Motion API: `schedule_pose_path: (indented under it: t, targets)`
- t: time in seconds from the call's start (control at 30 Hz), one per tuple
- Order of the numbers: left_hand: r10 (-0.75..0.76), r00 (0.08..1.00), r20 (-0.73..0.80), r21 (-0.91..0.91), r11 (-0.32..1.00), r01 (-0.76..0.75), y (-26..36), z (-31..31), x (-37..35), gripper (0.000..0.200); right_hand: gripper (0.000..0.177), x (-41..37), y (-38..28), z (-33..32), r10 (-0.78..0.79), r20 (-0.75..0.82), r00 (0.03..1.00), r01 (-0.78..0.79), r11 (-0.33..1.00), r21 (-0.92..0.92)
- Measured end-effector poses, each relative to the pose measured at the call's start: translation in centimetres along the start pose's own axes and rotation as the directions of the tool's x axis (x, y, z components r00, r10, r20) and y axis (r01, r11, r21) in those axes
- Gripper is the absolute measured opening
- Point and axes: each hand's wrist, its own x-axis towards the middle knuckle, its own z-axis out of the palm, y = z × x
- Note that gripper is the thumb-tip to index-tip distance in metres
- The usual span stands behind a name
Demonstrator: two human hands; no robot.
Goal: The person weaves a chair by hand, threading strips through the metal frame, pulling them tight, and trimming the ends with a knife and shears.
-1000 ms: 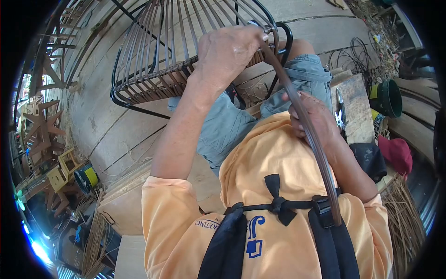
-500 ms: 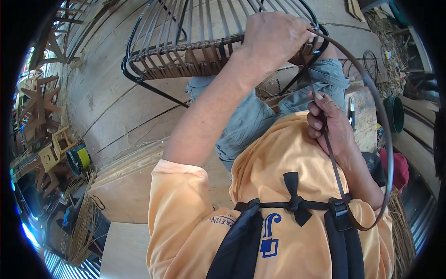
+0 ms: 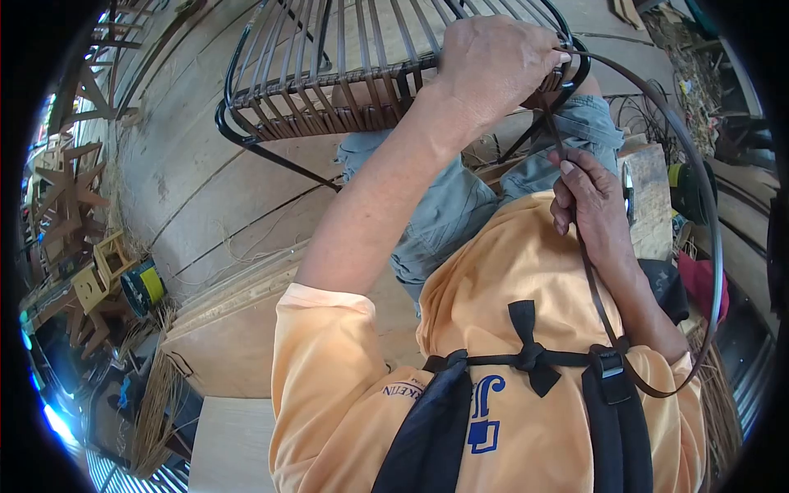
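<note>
My left hand [image 3: 501,70] reaches across the top of the chair-like frame [image 3: 238,123]. Its fingertips are pinched on a brown strip [image 3: 649,94] at the frame's right corner. The strip arcs down the right side, loops by my chest strap and runs back up through my right hand [image 3: 588,197]. That hand is closed around the strip, thumb uppermost, below the corner. Brown wrapping [image 3: 304,119] covers the frame's near rail, and thin rods extend upward from it. My left hand hides part of the rail.
Wooden planks [image 3: 246,304] are stacked at the left of my legs. Farther left are star-shaped wooden pieces [image 3: 74,197], a green and yellow spool [image 3: 144,286] and bundled thin strands [image 3: 152,411]. A dark green container [image 3: 689,193] and red cloth [image 3: 703,283] lie on the right.
My right hand has risen slightly and shifted right along with the strip. The strip's outer loop bulges farther right. My left hand stays at the frame's corner, and the view has shifted a little.
</note>
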Motion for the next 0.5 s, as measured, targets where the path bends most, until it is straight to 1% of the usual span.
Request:
schedule_pose_path:
  t: [0.07,0.17,0.27,0.37,0.47,0.5]
  targets:
    - [-0.044,0.997,0.061,-0.059,0.997,0.048,0.0,-0.4,0.2,0.019,0.021,0.4,0.1,-0.2,-0.101,-0.007,0.995,0.099,0.985,-0.142]
    - [-0.063,0.998,0.012,-0.119,0.991,0.064,-0.2,-0.3,-0.1,0.021,0.023,1.2,0.5,-0.5,-0.145,-0.012,0.989,0.139,0.968,-0.209]
    - [-0.071,0.989,0.126,-0.038,0.996,0.076,-0.1,-0.6,0.0,0.023,0.028,1.3,0.2,-0.2,-0.173,-0.051,0.984,0.143,0.921,-0.362]
    - [-0.092,0.993,0.08,-0.162,0.981,0.104,-0.2,-0.5,0.0,0.025,0.032,1.4,-0.9,0.8,-0.172,-0.107,0.979,0.106,0.886,-0.452]
    - [-0.127,0.976,0.174,-0.128,0.98,0.151,0.2,-1.2,0.4,0.025,0.034,1.8,-1.0,1.1,-0.152,-0.051,0.987,0.107,0.861,-0.497]
    - [-0.127,0.975,0.18,-0.128,0.98,0.151,0.2,-1.2,0.5,0.023,0.035,1.7,-1.0,1.3,-0.135,-0.068,0.988,0.091,0.888,-0.45]
